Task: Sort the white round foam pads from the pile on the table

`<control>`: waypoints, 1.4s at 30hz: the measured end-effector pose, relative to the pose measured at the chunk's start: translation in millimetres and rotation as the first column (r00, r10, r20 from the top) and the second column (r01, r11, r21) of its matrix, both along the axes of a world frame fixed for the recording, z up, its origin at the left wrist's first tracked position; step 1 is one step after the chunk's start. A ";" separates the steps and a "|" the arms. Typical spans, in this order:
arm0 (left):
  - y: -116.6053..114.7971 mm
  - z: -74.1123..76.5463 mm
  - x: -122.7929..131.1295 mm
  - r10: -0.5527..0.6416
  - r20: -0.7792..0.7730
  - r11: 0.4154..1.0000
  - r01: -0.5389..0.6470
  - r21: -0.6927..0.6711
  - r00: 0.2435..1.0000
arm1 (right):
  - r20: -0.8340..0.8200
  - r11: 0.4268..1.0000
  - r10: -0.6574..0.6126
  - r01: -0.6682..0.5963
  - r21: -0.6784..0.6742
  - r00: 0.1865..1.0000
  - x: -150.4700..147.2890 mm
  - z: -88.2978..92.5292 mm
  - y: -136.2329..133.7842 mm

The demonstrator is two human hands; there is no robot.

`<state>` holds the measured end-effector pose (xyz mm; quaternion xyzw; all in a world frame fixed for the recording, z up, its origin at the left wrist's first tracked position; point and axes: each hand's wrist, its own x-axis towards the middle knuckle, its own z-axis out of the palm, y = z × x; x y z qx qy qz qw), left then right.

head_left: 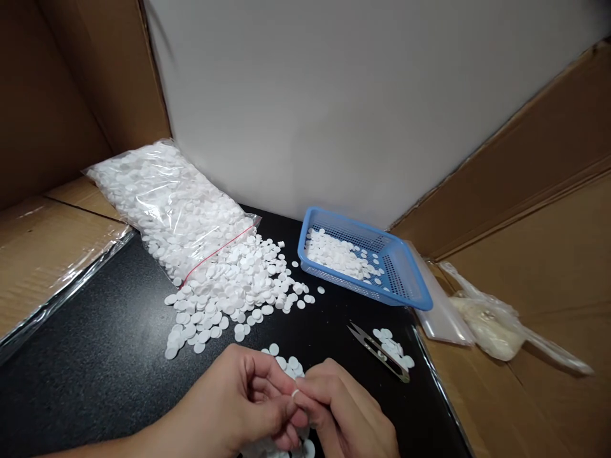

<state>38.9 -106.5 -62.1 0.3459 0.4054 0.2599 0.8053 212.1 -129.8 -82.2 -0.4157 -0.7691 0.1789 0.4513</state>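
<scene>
At the front of the black table, my left hand (pixel 245 401) and my right hand (pixel 346 404) meet fingertip to fingertip. Pinched between them is a small white disc (pixel 294 393), seen nearly edge-on. Both hands have their fingers closed on it. Under and around my hands lie loose white discs (pixel 292 364), partly covered by the fingers. To the right of my right hand rests a pair of thread snips (pixel 377 351), its blades pointing up and left. A small group of white discs (pixel 392 346) lies beside the snips.
A clear zip bag (pixel 167 197) with a red seal spills a heap of white discs (pixel 238 273) at left. A blue basket (pixel 415 280) with white discs stands at the back. Right of it lie a flat plastic bag (pixel 446 318) and a knotted bag (pixel 491 324). Cardboard walls (pixel 548 146) border the table.
</scene>
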 end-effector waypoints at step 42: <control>52.9 -0.8 -56.4 0.137 -0.847 0.543 0.676 0.498 0.513 | 0.278 0.929 0.191 -0.082 -0.361 0.941 -15.2 10.0 76.4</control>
